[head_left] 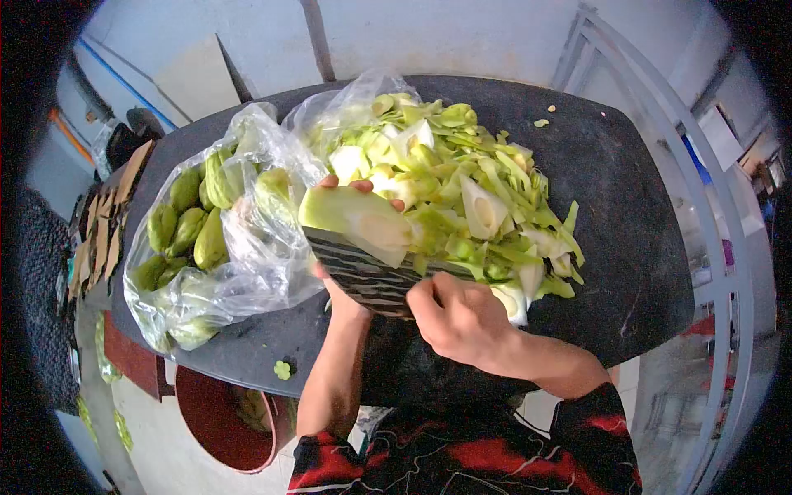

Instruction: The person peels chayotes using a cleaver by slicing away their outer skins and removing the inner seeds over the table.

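My left hand (pixel 345 295) is closed around a peeled, pale green chayote (pixel 338 210), with its fingertips showing over the far side. In my right hand (pixel 462 318) is the handle of a broad kitchen knife (pixel 363 272) with a dark, wavy-striped blade. The blade lies across the near side of the chayote, against its cut face. Just beyond both hands spreads a heap of green peelings and cut pieces (pixel 462 198), some with a pale seed hollow. The knife covers part of my left palm.
To the left, a clear plastic bag (pixel 272 239) holds several whole green chayotes (pixel 210 239). All this rests on a dark table (pixel 627 247). A reddish bucket (pixel 223 429) stands on the floor below the near left edge. A grey metal frame (pixel 726 313) rises at the right.
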Available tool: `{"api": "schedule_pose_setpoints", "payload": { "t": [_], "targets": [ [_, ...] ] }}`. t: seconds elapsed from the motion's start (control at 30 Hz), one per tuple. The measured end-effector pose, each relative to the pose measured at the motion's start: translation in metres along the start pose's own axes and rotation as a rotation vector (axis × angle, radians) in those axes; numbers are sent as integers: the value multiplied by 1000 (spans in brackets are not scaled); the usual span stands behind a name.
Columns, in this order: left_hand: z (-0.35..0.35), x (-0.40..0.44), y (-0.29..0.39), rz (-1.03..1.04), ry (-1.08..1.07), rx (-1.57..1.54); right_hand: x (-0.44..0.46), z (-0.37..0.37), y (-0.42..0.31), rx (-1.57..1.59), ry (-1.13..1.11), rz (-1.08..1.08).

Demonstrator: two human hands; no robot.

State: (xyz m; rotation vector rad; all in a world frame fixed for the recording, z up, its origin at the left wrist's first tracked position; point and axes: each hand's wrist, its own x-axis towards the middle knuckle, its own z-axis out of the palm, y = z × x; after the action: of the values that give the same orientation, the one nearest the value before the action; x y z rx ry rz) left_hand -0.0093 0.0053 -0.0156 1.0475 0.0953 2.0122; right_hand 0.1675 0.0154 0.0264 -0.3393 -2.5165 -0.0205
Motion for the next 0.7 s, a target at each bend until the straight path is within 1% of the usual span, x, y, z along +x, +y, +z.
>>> {"api": "schedule_pose_setpoints", "payload": {
  "t": [0.03,0.1,0.13,0.17,0.23,0.27,0.33,0.37,0.43,0.5,0.57,0.6,0.63,0.67,0.7],
  "targets": [
    [0,-2,-1,-5,1,-5,1,1,2,14,-2,-14],
    [1,-6,-1,24,145,108,2,2,2,26,-1,-31],
    [3,-9,1,-8,303,203,4,1,2,47,-5,-17],
    [3,-8,1,-6,302,203,5,0,1,67,-10,-3],
    [3,-8,1,-31,218,55,5,-1,1,57,-9,-8],
    [4,-6,1,-32,216,53,5,-2,1,44,-6,-15],
    [6,-1,1,-54,73,-77,4,3,4,40,9,-19],
    [7,-3,0,-54,73,-77,5,5,4,39,26,-27],
    [13,-8,-4,34,341,390,7,2,1,54,6,7],
    [18,-3,-4,86,271,308,9,1,0,66,-10,45],
    [16,-2,-2,-38,146,-136,8,2,1,51,5,5],
    [13,-7,-1,-43,299,-14,8,2,1,50,5,4],
    [13,-8,-2,-46,300,-12,8,2,0,58,-12,35],
    [13,-8,-4,-21,309,150,8,2,0,64,-27,62],
    [13,-8,-4,-9,313,232,9,2,0,64,-26,60]
  ]
}}
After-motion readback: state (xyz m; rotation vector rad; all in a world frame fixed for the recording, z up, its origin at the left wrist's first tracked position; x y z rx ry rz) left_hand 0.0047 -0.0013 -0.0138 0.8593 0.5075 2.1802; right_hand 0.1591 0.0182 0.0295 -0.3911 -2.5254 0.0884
